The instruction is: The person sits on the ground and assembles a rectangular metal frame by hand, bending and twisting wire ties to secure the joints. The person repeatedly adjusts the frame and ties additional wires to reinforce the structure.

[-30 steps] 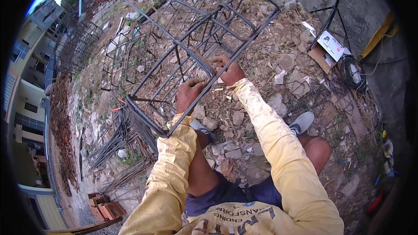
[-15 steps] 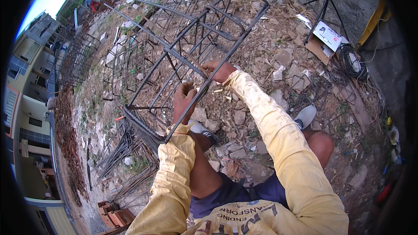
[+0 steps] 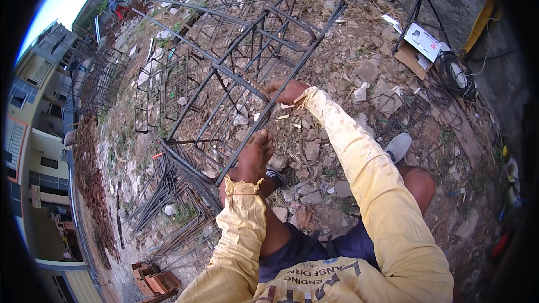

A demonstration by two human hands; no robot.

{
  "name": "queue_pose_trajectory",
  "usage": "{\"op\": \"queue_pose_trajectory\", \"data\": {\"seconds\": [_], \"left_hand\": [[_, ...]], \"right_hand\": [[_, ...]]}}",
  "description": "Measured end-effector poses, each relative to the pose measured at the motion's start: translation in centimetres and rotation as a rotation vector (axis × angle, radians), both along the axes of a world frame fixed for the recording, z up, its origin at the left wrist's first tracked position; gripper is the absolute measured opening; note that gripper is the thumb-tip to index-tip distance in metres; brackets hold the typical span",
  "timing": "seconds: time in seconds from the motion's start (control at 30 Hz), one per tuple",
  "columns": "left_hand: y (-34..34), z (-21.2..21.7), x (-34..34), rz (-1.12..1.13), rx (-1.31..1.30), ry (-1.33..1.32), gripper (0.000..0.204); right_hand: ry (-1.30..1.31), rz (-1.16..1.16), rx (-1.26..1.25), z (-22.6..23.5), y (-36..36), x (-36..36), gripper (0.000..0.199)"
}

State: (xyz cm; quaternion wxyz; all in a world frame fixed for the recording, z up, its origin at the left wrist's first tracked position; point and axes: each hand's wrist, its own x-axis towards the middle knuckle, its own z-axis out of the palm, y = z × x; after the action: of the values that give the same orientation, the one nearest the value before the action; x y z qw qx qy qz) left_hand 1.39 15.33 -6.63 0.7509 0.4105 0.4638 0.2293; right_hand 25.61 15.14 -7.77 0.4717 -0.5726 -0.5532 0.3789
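Note:
A long cage of dark steel reinforcing bars (image 3: 185, 106) with bent stirrups stands tilted in front of me. My right hand (image 3: 288, 91) is closed at the cage's near long bar, where a crossbar meets it. A thin brownish rod (image 3: 254, 83) runs up to its fingers; whether they grip it is hidden. Lower down, beside the same near bar, is my left hand (image 3: 255, 154), its fingers curled together. Anything between those fingers is too small to make out.
More rebar cages (image 3: 163, 87) lie beyond on rubble. Cut bars (image 3: 160, 196) and red bricks (image 3: 154, 281) lie at left. A black tripod (image 3: 418, 5), white box (image 3: 422, 42) and coiled cable (image 3: 456, 76) are at right. My shoes (image 3: 398, 147) rest on broken stones.
My left hand has drawn back from the joint, down and to the right along the near bar. My right hand stays at the joint, with its wrist turned slightly.

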Motion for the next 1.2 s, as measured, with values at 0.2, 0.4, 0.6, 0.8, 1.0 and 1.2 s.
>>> {"op": "queue_pose_trajectory", "data": {"seconds": [0.2, 0.4, 0.6, 0.8, 1.0, 1.2], "left_hand": [[-0.4, 0.3, 0.1, -0.073, -0.019, 0.061, 0.008], [-3.0, 0.1, 0.8, -0.31, 0.177, 0.097, 0.012], [-2.7, 3.2, 2.8, -0.47, 0.238, -0.041, 0.016], [-1.5, 4.4, 4.4, -0.354, 0.327, -0.101, 0.021], [-1.6, 5.1, 4.1, -0.351, 0.438, 0.06, 0.032], [0.7, 2.6, 2.9, 0.02, 0.979, 0.188, 0.031]], "right_hand": [[0.387, -0.181, 0.005, -2.4, -2.9, 0.2, 0.022], [0.318, -0.216, -0.044, -0.8, -3.0, -3.0, 0.021], [0.674, -0.178, 0.026, -4.4, -4.0, -4.3, 0.024], [0.621, -0.267, 0.244, -5.0, -5.0, -6.6, 0.022], [0.616, -0.401, 0.335, -5.0, -5.0, -7.7, 0.02], [0.47, -0.517, 0.333, -3.6, -4.3, -8.3, 0.017]]}}
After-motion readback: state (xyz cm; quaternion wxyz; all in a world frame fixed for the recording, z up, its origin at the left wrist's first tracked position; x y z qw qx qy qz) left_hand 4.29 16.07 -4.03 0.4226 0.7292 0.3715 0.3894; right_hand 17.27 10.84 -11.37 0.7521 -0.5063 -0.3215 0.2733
